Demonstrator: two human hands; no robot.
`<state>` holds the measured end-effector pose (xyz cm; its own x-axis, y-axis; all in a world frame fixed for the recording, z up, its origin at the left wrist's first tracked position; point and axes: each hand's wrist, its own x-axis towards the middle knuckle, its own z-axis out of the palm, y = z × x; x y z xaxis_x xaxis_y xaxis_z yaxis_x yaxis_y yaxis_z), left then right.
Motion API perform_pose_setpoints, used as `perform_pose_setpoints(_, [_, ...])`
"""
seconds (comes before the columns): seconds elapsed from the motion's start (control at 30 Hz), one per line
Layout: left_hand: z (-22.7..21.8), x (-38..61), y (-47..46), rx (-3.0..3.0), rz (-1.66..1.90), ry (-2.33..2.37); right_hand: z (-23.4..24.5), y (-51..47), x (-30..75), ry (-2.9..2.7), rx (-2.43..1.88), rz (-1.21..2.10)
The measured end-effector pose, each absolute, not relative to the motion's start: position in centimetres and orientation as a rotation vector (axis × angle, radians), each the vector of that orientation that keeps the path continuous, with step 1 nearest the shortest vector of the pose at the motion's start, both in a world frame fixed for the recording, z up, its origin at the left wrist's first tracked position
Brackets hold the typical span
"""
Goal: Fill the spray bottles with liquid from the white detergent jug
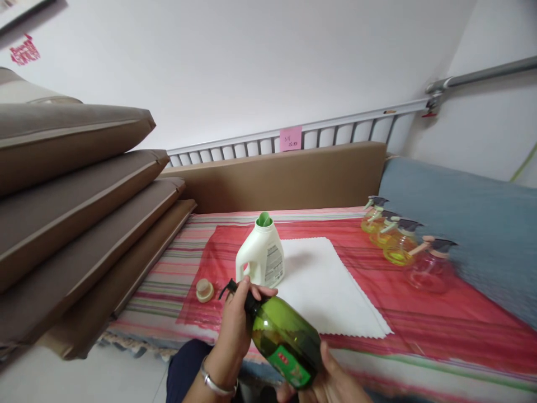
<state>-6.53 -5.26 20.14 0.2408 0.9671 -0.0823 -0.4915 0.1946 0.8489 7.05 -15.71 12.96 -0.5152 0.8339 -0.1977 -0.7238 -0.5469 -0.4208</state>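
In the head view, the left hand [237, 313] was gripping the neck of a green pump bottle [289, 330], and the right hand [335, 380], partly cut by the lower border, was closed around its base. The bottle was tilted in the air over the front edge of the striped cloth [155, 291], with its pump pointing to the left.

Behind the bottle, a white jug [255, 249] with a green spout stood upright at the left edge of the white sheet [321, 280]. A pale cap [205, 290] lay to the left of the jug, near the left edge of the red sheet [356, 252]. The white sheet stretched to the right of the jug, giving wide room up to its wavy right edge. Beyond this edge, four spray bottles [400, 249] stood in a row along the right side of the red sheet, near the blue pad [461, 207]. Stacked cushions [75, 235] limited the space on the left, and a long brown cushion [285, 179] closed the back edge.
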Motion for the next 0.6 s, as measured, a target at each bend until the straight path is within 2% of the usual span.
perform_pose_setpoints(0.23, [19.2, -6.5, -5.0, 0.813, 1.216, 0.749, 12.5, -14.2, 7.0, -0.319, -0.532, 2.176])
perform_pose_setpoints(0.47, [19.4, -6.3, -5.1, 0.812, 1.204, 0.782, 11.2, -15.0, 6.7, -0.408, -0.597, 1.938])
perform_pose_setpoints(0.6, [20.1, -6.3, -5.3, 0.851, 1.124, 0.716, 11.3, -14.3, 6.7, -0.293, -0.515, 2.097])
